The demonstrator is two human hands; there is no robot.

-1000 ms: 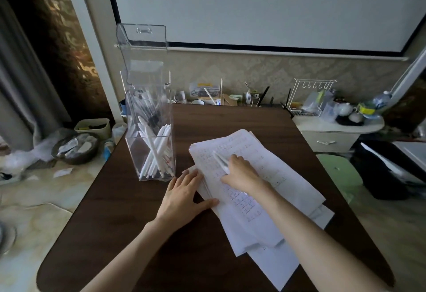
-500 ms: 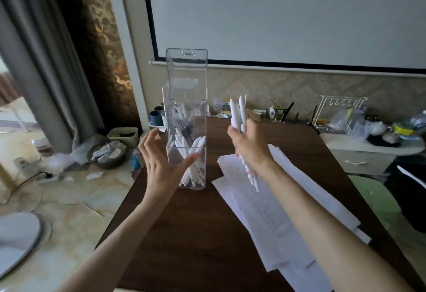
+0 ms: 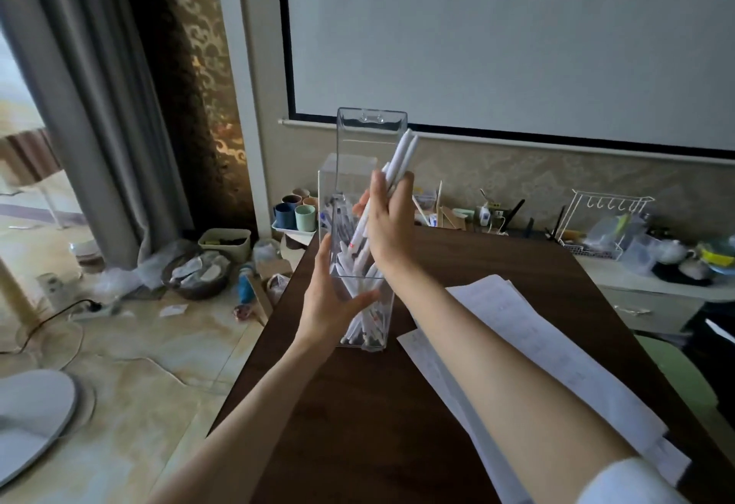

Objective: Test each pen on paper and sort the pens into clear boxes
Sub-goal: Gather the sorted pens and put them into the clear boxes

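A tall clear box [image 3: 368,137] with its lid raised stands on the dark wooden table [image 3: 358,404], holding several white pens. My left hand [image 3: 330,296] wraps the box's lower left side, thumb across its front. My right hand [image 3: 387,221] grips a small bunch of white pens [image 3: 401,157], tilted, with their lower ends inside the top of the box. Written sheets of paper [image 3: 529,352] lie spread on the table to the right, partly under my right forearm.
A second clear box [image 3: 338,181] stands just behind the first. Cups on a tray [image 3: 298,213] sit at the table's far left corner. A white cabinet [image 3: 636,284] with a wire rack and dishes stands right. Clutter, a basket [image 3: 199,276] and a cable lie on the floor left.
My right hand lifted a bunch of pens off the paper and carried them left into the box's mouth. My left hand left the paper and took hold of the box.
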